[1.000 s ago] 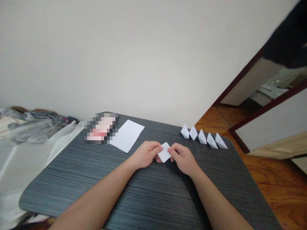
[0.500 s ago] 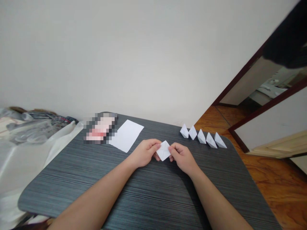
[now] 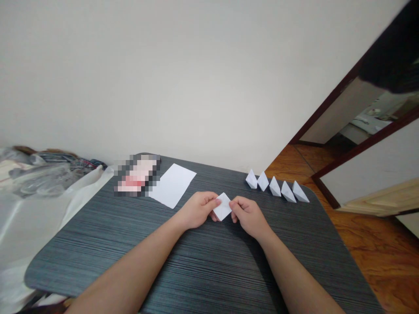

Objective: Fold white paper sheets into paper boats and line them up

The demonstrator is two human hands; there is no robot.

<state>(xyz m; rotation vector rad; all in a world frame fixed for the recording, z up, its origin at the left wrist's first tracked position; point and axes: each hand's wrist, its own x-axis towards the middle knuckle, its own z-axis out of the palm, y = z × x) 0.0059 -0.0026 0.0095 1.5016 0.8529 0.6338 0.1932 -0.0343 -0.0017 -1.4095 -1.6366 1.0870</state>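
A small white folded paper (image 3: 223, 208), diamond-shaped with crease lines, is held over the middle of the table. My left hand (image 3: 199, 210) is closed on its left corner, thumb on top and fingers underneath. On the opposite corner, my right hand (image 3: 248, 213) pinches the paper between thumb and curled fingers. Several folded paper boats (image 3: 275, 186) stand in a slanting row at the back right. A flat sheet of white paper (image 3: 174, 185) lies beyond my left hand.
The dark wood-grain table (image 3: 209, 266) stands against a pale wall (image 3: 196, 78). At its back left lies a pixelated pinkish object (image 3: 137, 174). Plastic-covered items (image 3: 59, 174) are heaped beside the left edge. Wooden floor (image 3: 376, 244) and a doorway are on the right.
The folded paper has shifted very slightly left and down, with its facing creases looking a little different. Both hands keep hold of it, and everything else stays in place.
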